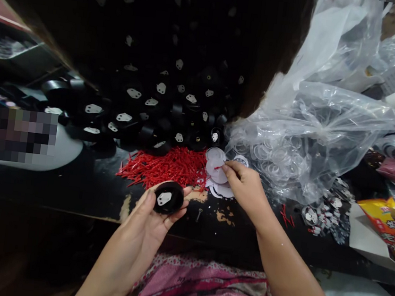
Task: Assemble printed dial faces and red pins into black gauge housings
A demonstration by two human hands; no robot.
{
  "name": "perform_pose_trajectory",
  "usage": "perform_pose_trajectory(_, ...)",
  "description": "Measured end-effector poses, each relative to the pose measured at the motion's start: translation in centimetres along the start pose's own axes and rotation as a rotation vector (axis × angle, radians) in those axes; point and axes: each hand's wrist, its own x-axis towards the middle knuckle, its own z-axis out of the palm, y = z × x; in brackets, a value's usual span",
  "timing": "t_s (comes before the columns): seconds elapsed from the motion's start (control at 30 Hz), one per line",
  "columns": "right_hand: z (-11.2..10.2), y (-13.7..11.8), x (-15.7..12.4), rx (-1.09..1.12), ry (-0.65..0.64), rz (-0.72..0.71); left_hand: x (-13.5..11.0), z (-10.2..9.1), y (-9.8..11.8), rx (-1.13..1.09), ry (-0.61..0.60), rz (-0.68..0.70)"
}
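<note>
My left hand (146,223) holds a round black part (168,197) with a white plate on its face, fingers curled round its edge. My right hand (245,184) is pinched on a thin red piece (218,167), right over a small stack of white discs (216,167). A heap of red sticks (167,166) lies on the dark table between the two hands and the pile behind. Behind the sticks rises a big pile of black round parts (160,101) with white plates.
A clear plastic bag (314,128) with clear rings lies to the right. Small finished pieces (325,215) and a yellow packet (388,226) sit at the right edge. A white dish (61,151) is at the left. The table's worn front edge (211,216) runs below my hands.
</note>
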Motion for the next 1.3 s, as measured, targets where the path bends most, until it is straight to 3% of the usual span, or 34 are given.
perform_pose_trajectory(0.23,-0.2,0.6,-0.2,-0.078,0.213,-0.159,0.4,-0.1,-0.5,-0.06,-0.027,-0.042)
perform_pose_trajectory(0.4,0.2,-0.3,-0.2,-0.044,0.086,-0.262,1.2,0.7,-0.2,-0.096,-0.051,0.029)
perform_pose_trajectory(0.6,0.5,-1.0,0.4,-0.095,-0.039,-0.326,2.7,2.0,-0.1,-0.089,-0.176,0.082)
perform_pose_trajectory(0.7,0.0,-0.8,0.2,-0.134,0.032,-0.274,2.8,1.9,-0.9,0.032,-0.164,0.239)
perform_pose_trajectory(0.77,-0.5,-0.9,-0.4,-0.089,0.129,-0.175,2.4,1.3,-1.4,0.272,-0.166,0.402)
perform_pose_trajectory(0.8,-0.7,-1.1,-0.8,-0.014,0.116,-0.1,2.2,0.8,-1.6,0.437,-0.187,0.511)
perform_pose_trajectory(0.93,-1.4,-2.3,-2.3,0.415,-0.276,0.157,1.4,-1.3,-1.8,1.053,-0.493,0.982)
perform_pose_trajectory(1.0,-1.5,-2.7,-2.7,0.495,-0.346,0.191,1.3,-2.0,-1.7,1.163,-0.626,1.079)
perform_pose_trajectory(1.07,-1.6,-2.8,-2.9,0.495,-0.325,0.199,1.1,-2.2,-1.7,1.149,-0.635,1.026)
perform_pose_trajectory(1.13,-1.6,-2.6,-3.1,0.48,-0.296,0.196,0.6,-2.0,-1.7,1.007,-0.528,0.853)
perform_pose_trajectory(1.23,-1.6,-2.5,-3.5,0.47,-0.216,0.152,-0.2,-0.9,-1.8,0.504,-0.242,0.492)
perform_pose_trajectory(1.3,-1.5,-2.5,-3.8,0.429,-0.192,0.108,-0.5,0.0,-1.7,0.168,-0.123,0.317)
